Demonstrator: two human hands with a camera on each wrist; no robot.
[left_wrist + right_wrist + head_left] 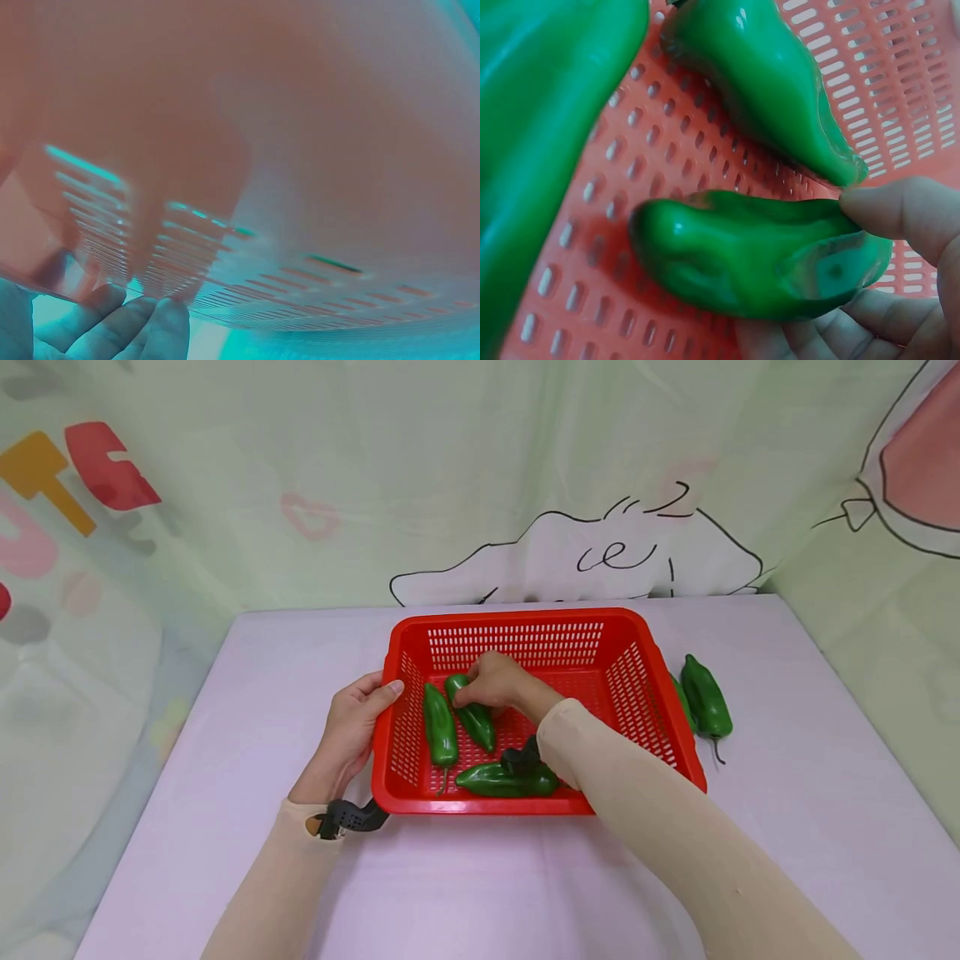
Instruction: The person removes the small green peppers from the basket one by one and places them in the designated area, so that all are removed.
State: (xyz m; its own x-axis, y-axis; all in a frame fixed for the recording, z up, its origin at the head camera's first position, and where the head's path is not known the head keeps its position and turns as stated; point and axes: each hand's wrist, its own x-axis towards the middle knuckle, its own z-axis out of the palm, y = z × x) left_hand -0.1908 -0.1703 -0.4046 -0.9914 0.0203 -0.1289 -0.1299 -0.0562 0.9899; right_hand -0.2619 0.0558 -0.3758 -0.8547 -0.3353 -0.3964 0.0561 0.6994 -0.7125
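A red plastic basket (517, 806) with slotted walls stands on the table. My left hand (356, 718) grips its left rim, thumb over the edge and fingertips against the outer wall in the left wrist view. Inside the basket, my right hand (495, 681) holds a green pepper (757, 255) between thumb and fingers, low over the slotted floor. To its left lies a second green pepper (441, 727), stem toward me. A third green pepper (487, 780) lies crosswise along the near wall, partly hidden by the dark wrist camera.
Right of the basket, a green pepper (707, 697) lies on the pale table (810, 793), with another green pepper (682, 700) mostly hidden behind the basket's wall. A printed cloth (375, 468) hangs behind the table.
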